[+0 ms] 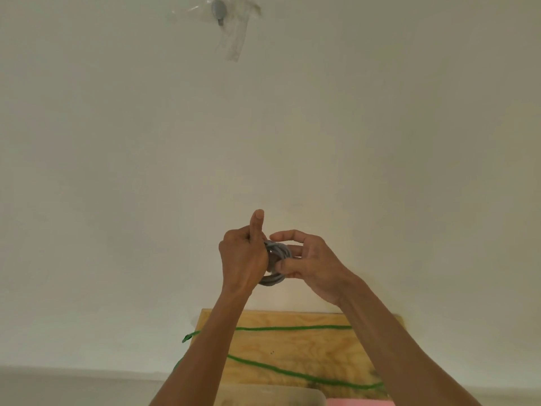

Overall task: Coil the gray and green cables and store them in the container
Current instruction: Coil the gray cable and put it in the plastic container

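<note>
The gray cable (pixel 278 253) is wound into a small coil held up in front of the wall, between both hands. My left hand (pixel 244 256) grips the coil's left side, its thumb pointing up. My right hand (pixel 310 260) pinches the coil's right side with thumb and fingers. The green cable (pixel 292 328) lies loose in long bends across the wooden board (pixel 307 350) below my arms, with one end hanging off the board's left edge. A pale container edge (pixel 269 395) shows at the bottom, partly cut off by the frame.
A plain cream wall fills most of the view. A gray hook under clear tape (pixel 219 10) is stuck high on the wall. A pink object (pixel 357 402) sits at the bottom edge, right of the container.
</note>
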`<state>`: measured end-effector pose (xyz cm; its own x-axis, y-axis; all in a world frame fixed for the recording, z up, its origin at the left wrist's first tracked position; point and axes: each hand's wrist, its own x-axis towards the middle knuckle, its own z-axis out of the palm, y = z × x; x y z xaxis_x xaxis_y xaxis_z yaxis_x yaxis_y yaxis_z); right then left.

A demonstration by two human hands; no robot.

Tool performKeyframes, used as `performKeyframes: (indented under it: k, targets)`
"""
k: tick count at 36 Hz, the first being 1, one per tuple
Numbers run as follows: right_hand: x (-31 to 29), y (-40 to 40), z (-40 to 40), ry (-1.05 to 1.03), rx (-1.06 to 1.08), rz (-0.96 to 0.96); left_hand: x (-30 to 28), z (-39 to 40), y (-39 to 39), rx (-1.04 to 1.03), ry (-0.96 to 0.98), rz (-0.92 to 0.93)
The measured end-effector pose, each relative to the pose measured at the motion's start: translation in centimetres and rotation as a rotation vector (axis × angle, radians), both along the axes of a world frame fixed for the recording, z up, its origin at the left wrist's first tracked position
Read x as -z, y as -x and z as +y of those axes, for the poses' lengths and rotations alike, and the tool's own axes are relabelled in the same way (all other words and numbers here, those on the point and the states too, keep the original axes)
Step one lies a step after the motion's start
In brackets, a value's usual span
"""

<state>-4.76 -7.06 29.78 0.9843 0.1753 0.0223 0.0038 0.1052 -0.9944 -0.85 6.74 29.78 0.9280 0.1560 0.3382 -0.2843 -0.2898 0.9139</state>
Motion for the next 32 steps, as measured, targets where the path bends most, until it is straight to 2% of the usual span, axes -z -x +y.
performKeyframes:
  k: [7,16,20,25,32]
  targets:
    - [0.8,-0.4,1.2,-0.223,0.07,0.107,0.7,0.5,-0.1,-0.037,0.047,-0.007]
    - [1.5,-0.3,1.1,-0.141,-0.003,0.044,1.3,1.0,-0.4,-0.033,0.047,0.057]
    - [1.2,0.1,0.8,0.24,-0.002,-0.159,1.6,1.1,-0.4,0.003,0.046,0.135]
    - [1.3,0.2,1.3,0.666,0.171,-0.504,2.0,1.1,-0.8,0.011,0.06,0.279]
    - [2.9,-0.2,1.2,0.899,0.359,-1.053,2.0,1.3,-0.8,0.085,0.121,0.336]
